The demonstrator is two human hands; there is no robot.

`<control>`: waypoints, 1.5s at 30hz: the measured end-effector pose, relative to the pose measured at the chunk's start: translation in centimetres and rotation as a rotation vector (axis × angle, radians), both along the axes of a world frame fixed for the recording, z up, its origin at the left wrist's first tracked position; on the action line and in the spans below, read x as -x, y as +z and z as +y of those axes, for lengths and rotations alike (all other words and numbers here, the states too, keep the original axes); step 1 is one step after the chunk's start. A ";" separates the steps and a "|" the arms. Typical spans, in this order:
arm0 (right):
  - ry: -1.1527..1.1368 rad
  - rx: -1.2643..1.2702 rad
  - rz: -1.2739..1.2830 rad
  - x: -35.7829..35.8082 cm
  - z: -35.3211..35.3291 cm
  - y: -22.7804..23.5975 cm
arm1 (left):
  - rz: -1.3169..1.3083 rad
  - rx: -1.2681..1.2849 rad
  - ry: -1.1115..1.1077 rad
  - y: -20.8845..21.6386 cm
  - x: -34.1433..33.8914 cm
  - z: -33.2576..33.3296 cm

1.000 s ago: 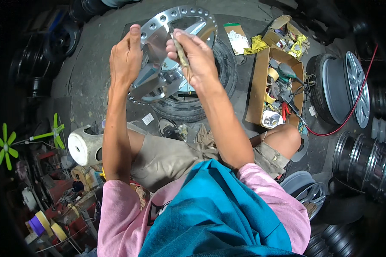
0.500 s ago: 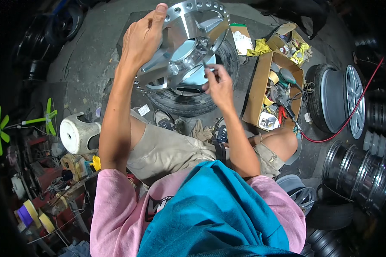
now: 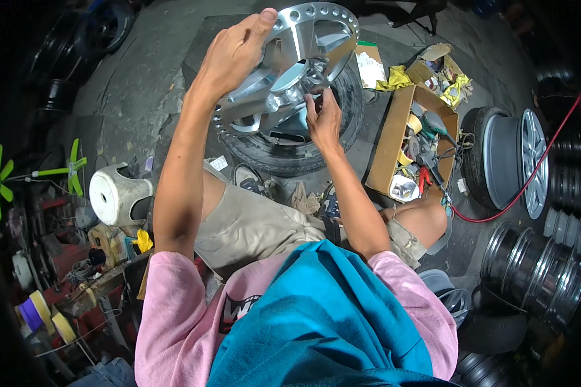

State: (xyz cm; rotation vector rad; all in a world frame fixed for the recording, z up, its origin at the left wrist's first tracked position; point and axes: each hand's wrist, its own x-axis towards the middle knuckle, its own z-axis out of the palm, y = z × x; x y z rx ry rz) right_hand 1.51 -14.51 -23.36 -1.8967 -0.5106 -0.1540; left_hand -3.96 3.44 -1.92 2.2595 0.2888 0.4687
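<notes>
Wheel disc [image 3: 295, 41], silver and drilled around its edge, tilts at the upper centre of the frame, over a dark tyre [image 3: 274, 158]; the left hand [image 3: 231, 57] clasps its edge, thumb on top; the right hand [image 3: 325, 121] curls its fingers near the hub, whether pinching anything I cannot tell; a cardboard box [image 3: 387, 151] of tools sits right of centre

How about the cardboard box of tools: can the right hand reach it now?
Probably yes. The right hand is at the silver wheel, and the cardboard box of tools stands open-topped to its right. Only the edge of the tire seems to lie between them, likely too low to block.
</notes>
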 end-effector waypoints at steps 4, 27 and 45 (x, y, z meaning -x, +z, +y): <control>0.022 0.012 -0.098 0.0 0.9 -1.6 | 0.014 -0.003 0.002 -0.2 -0.2 0.2; 0.053 -0.335 0.165 4.7 1.5 8.1 | 0.123 0.242 0.021 0.3 -0.9 -0.1; 0.124 -0.439 0.422 9.6 4.7 7.6 | 0.035 0.183 0.041 0.5 -0.8 -0.6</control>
